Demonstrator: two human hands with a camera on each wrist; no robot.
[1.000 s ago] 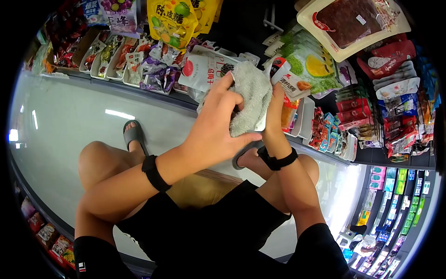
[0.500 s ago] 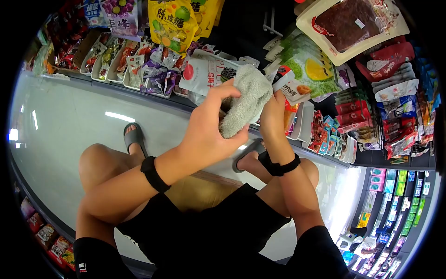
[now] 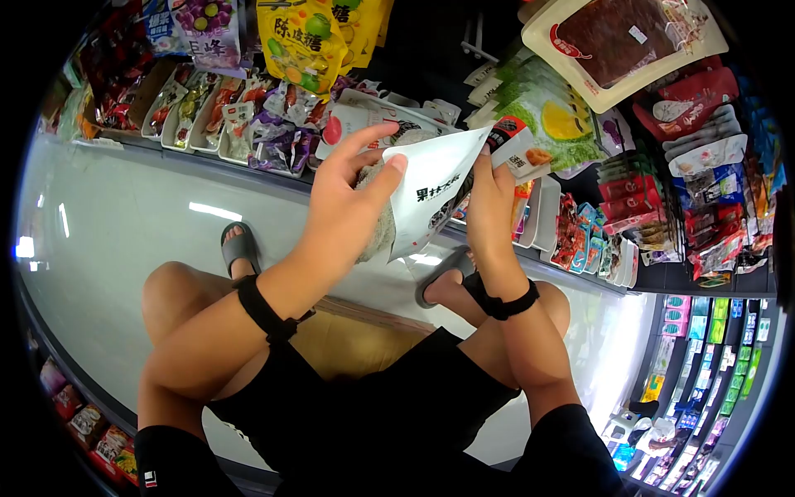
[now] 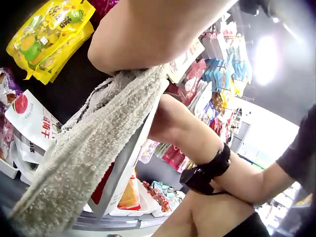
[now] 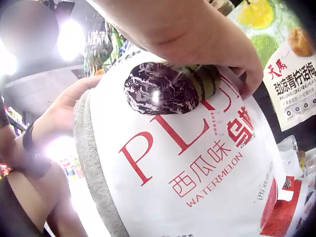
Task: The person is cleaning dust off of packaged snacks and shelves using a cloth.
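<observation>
Where your R hand [image 3: 494,203] pinches: edge of white WATERMELON pouch [image 3: 431,182], thumb & fingers clamped on it.
L hand [image 3: 344,199]: thumb & forefinger apart, grey cloth [image 3: 377,232] betw. them; can't tell if other fingers grip.
Cloth: touching pouch's L side.
Pouch: tilted, held up betw. your hands, by shelf's [image 3: 277,180] front edge.
Shelf front edge: candy trays [image 3: 542,217], L & R of pouch.
Past trays: yellow packs [image 3: 302,45] L, lemon-print packs [image 3: 551,120] R.
</observation>
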